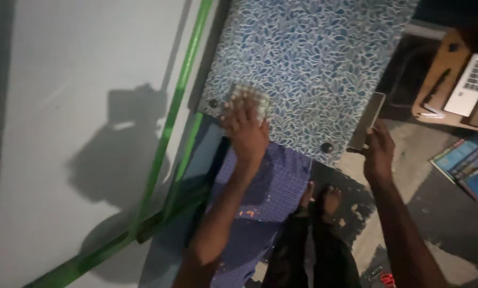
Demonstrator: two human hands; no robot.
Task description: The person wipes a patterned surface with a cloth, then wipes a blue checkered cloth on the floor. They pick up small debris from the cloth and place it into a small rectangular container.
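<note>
Head view looks steeply down a pale wall [63,133] that fills the left half of the frame, with a green strip [177,96] running diagonally from the top centre down to the lower left. A dark shadow of the person falls on the wall at middle left.

At top centre hangs a panel with a blue and white leaf pattern [313,58], with two small dark knobs, one at its lower left [213,103] and one at its lower right [327,147]. Below it, in the lower centre, is a sheet of small blue mosaic tiles [276,186].

The left hand [244,128] is flat against the lower left part of the patterned panel, fingers spread wide, pressing a pale scrubbing pad [252,98] against it. The right hand [379,152], at centre right, is closed around the handle of a flat metal scraper [368,120], whose blade points up along the right edge of the panel.

Bare feet [319,197] stand on a rough, patchy floor [447,213] in the lower middle. At upper right a wooden table [436,80] carries a white laptop [473,82], and coloured booklets [465,165] lie on the floor at right.
</note>
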